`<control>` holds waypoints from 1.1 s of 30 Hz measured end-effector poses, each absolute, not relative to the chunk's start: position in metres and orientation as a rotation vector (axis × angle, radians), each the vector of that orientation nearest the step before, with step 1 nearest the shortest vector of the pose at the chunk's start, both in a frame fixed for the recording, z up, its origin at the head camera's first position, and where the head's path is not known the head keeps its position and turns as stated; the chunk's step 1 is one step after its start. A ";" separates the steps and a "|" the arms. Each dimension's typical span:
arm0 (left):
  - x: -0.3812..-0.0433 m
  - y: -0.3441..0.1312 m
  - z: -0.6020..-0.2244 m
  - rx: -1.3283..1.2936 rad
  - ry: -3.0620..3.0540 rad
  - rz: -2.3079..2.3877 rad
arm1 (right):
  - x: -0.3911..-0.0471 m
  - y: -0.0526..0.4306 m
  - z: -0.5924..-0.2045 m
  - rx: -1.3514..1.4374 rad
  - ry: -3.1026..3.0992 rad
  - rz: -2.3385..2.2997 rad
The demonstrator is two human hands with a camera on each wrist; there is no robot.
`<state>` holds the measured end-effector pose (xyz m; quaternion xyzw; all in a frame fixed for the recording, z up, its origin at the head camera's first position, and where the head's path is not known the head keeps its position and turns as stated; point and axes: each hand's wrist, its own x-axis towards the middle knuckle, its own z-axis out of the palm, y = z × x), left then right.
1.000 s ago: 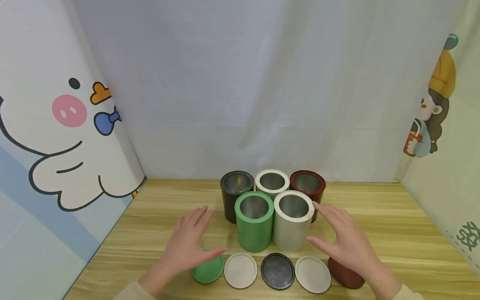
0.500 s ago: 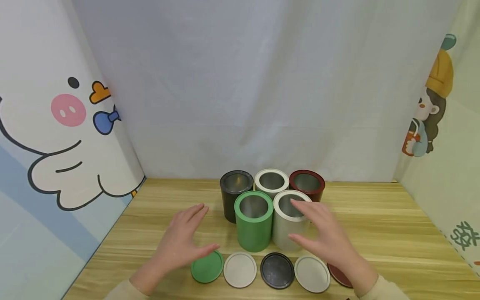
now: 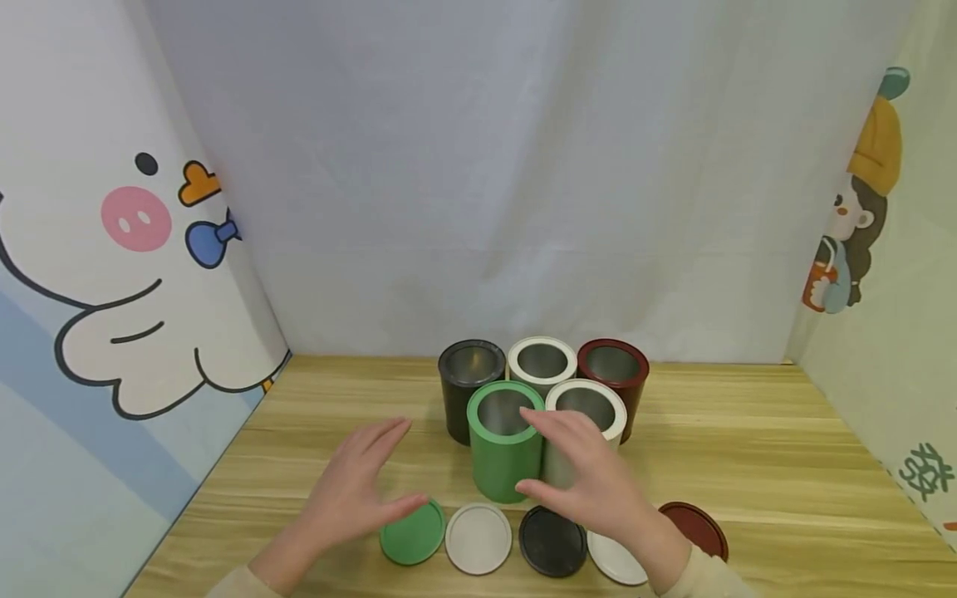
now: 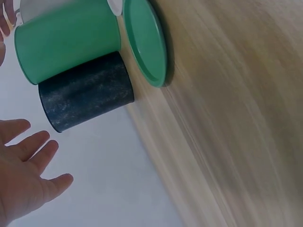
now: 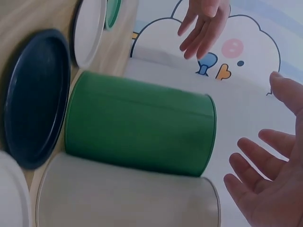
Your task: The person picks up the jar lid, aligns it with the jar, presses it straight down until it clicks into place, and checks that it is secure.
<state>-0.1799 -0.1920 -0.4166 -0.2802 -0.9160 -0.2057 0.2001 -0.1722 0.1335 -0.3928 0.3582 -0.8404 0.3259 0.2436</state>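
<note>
Right grip (image 3: 591,482): thumb and fingers parted wide, raised before the green cylindrical can (image 3: 504,469) and off-white cylindrical can (image 5: 128,194), partly blocking both from overhead.
Left grip (image 3: 347,482): wide too, up above the tabletop (image 3: 807,465), near the green round lid (image 3: 413,536).
Cans: all upright and topless; behind that front pair, left to right, stand a black cylindrical can (image 3: 456,407), white cylindrical can (image 3: 542,382) and dark-red cylindrical can (image 3: 639,390).
Lids: one near row, green, off-white, black (image 3: 553,544), white, dark red.

Screened-off, booth-like place, kind of room unclear, wood-grain table (image 3: 755,448), pale cloth backdrop (image 3: 478,183), cartoon-printed side panels (image 3: 67,241)
</note>
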 end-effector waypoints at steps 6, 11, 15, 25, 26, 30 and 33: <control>-0.181 -0.200 -0.425 -0.834 -2.536 -0.620 | -0.170 0.116 -0.396 1.060 -2.266 0.896; -0.182 -0.206 -0.434 -0.884 -2.515 -0.597 | -0.169 0.105 -0.401 1.116 -2.246 0.899; -0.180 -0.208 -0.441 -0.909 -2.528 -0.583 | -0.168 0.097 -0.405 1.150 -2.238 0.912; -0.177 -0.209 -0.455 -0.917 -2.565 -0.547 | -0.165 0.082 -0.420 1.244 -2.278 0.893; -0.177 -0.210 -0.457 -0.918 -2.571 -0.545 | -0.165 0.080 -0.421 1.244 -2.291 0.889; -0.176 -0.214 -0.461 -0.927 -2.597 -0.542 | -0.166 0.073 -0.427 1.234 -2.367 0.871; -0.176 -0.216 -0.464 -0.920 -2.624 -0.556 | -0.167 0.068 -0.433 1.220 -2.448 0.856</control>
